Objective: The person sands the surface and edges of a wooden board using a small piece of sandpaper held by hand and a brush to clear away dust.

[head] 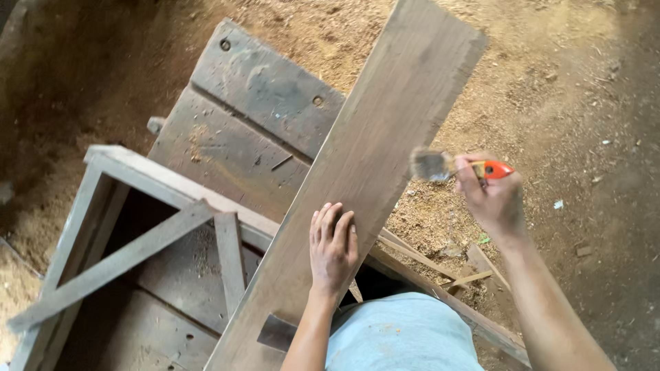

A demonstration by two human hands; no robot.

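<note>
A long grey wooden plank (pixel 371 158) runs diagonally from the lower middle to the upper right, resting on a rough wooden workbench (pixel 240 130). My left hand (pixel 333 246) lies flat on the plank with its fingers together, pressing it down. My right hand (pixel 491 199) is off the plank's right edge and grips a paintbrush (pixel 447 166) by its orange handle. The brush's grey bristles point left and hover at the plank's edge.
A grey wooden frame (pixel 130 240) with a diagonal brace stands at lower left beside the bench. Sawdust and wood scraps (pixel 440 233) cover the dirt floor to the right. My light blue clothing (pixel 402 330) shows at the bottom.
</note>
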